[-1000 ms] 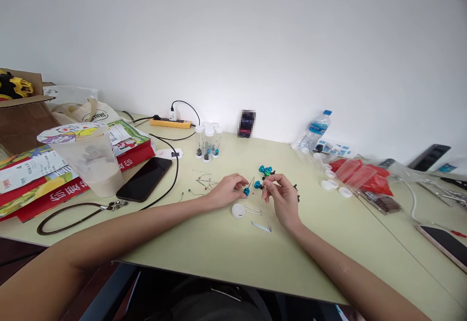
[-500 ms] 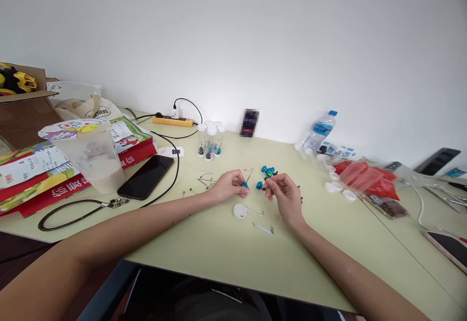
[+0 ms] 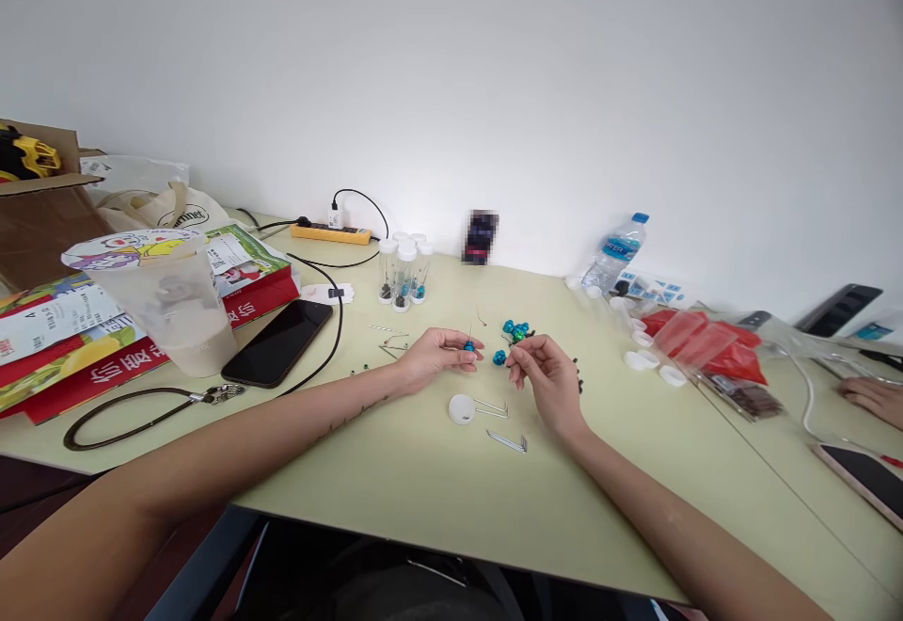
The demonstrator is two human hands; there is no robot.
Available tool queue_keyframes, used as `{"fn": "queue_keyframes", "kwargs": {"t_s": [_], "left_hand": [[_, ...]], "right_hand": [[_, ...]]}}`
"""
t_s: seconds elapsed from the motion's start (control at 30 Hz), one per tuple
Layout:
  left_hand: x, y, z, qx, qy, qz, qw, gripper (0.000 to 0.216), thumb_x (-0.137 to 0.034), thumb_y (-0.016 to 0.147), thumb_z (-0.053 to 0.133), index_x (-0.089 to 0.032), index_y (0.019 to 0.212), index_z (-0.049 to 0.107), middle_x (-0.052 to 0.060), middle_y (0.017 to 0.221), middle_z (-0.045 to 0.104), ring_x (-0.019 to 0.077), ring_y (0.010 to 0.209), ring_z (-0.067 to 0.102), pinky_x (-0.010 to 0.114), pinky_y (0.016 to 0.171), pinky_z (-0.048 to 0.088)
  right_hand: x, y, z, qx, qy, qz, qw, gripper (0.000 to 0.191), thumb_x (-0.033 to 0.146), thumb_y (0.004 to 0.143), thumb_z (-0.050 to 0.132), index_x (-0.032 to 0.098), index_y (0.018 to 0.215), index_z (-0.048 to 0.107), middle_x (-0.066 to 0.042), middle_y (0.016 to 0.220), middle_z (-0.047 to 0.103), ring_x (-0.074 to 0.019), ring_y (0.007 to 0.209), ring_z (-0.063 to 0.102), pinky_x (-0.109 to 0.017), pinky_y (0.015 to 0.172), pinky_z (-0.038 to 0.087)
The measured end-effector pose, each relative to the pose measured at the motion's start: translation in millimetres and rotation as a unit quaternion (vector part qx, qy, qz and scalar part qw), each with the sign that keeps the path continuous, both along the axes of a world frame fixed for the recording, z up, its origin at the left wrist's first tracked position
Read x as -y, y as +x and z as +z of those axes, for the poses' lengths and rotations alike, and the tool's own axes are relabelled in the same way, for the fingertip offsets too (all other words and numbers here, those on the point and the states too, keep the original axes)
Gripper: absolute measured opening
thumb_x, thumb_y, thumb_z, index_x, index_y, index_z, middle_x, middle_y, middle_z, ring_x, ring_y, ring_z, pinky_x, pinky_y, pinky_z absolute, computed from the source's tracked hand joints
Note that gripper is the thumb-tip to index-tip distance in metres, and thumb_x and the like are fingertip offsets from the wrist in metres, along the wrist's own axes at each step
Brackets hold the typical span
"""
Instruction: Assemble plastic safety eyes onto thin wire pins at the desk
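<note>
My left hand pinches a small blue metallic part, from which a thin rod points upward. Just to its right, my right hand has thumb and forefinger pressed together; what they hold, if anything, is too small to make out. A loose blue part lies by the right fingertips, with a cluster of blue and green parts behind. In front of the hands sit a white cap with tiny dark bits inside and several L-shaped hex keys. Thin metal pieces lie beyond my left wrist.
Clear tubes with white lids stand at the back. On the left are a drink cup, a phone, boxes and a strap. To the right are a water bottle, red bags and another person's hand.
The blue part in my left hand has turned, so its rod now stands nearly upright. Another person's hand has come in at the right edge. My right hand is almost unchanged.
</note>
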State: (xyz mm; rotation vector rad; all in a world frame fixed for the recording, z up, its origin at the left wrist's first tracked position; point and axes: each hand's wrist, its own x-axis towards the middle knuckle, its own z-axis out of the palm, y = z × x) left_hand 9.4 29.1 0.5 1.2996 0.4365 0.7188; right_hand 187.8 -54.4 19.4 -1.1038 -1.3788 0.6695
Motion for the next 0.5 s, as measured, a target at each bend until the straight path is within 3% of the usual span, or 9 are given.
{"fn": "queue_keyframes", "kwargs": {"t_s": [0.17,0.5], "left_hand": [[-3.8,-0.8,-4.8,0.024,-0.017,-0.043,0.999,0.043,-0.032,0.070,0.070,-0.010,0.106,0.061,0.014,0.104,0.064,0.0193,0.088,0.063,0.038,0.093,0.040],[-5.1,0.1,-7.9,0.031,-0.012,-0.030,0.999,0.036,-0.028,0.068,0.071,-0.010,0.098,0.062,0.012,0.099,0.065,0.0177,0.083,0.063,0.039,0.089,0.045]], "right_hand": [[-2.8,2.1,-1.7,0.009,-0.015,0.009,1.000,0.018,0.036,0.081,0.057,0.019,0.085,0.056,-0.001,0.068,0.058,-0.0112,0.053,0.053,-0.025,0.045,0.045],[-1.9,0.8,-5.0,0.079,-0.011,0.005,0.997,0.021,0.038,0.080,0.057,0.017,0.080,0.059,0.000,0.059,0.055,-0.0112,0.051,0.051,-0.025,0.046,0.046]]}}
